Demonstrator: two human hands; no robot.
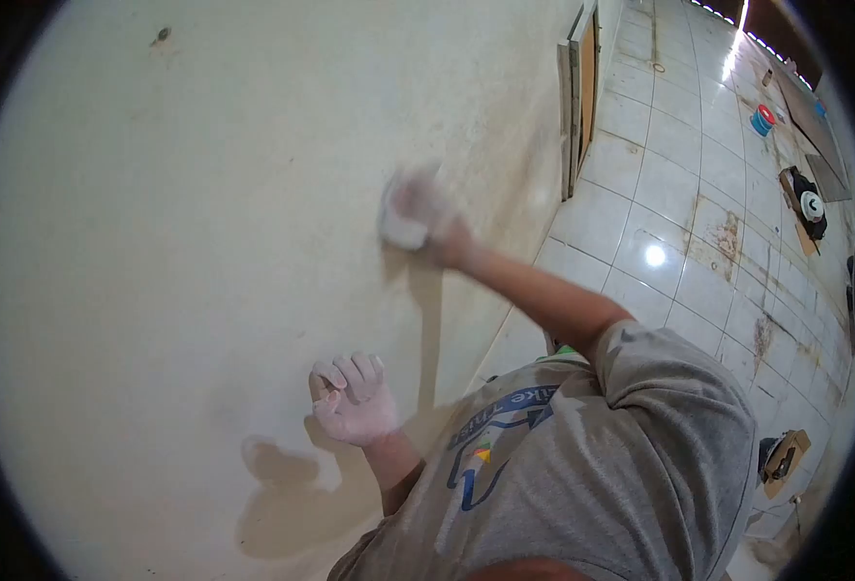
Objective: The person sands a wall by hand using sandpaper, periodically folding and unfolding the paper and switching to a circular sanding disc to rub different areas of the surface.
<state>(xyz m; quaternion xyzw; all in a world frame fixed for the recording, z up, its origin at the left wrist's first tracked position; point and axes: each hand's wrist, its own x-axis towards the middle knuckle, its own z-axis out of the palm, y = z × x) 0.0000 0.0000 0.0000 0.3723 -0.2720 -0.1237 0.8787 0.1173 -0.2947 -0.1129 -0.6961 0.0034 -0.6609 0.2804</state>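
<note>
My right hand (432, 208), smeared by motion, is pressed toward the pale wall (204, 194) with the arm stretched out. It grips a white block-like pad (403, 229) whose flat side faces the wall; blur hides its exact kind. Lower down, my left hand (357, 402) is raised close to the wall, palm toward me. Its fingers are loosely curled in, coated with white dust, and the palm shows nothing in it. Shadows of both arms fall on the wall.
A door frame (579, 92) stands at the wall's end. White floor tiles (655, 208) carry brown stains. Farther off lie a blue-and-red tub (762, 120), a dark item with a white round part (811, 205), and a cardboard piece (789, 457). Dark boards (815, 121) lie beyond.
</note>
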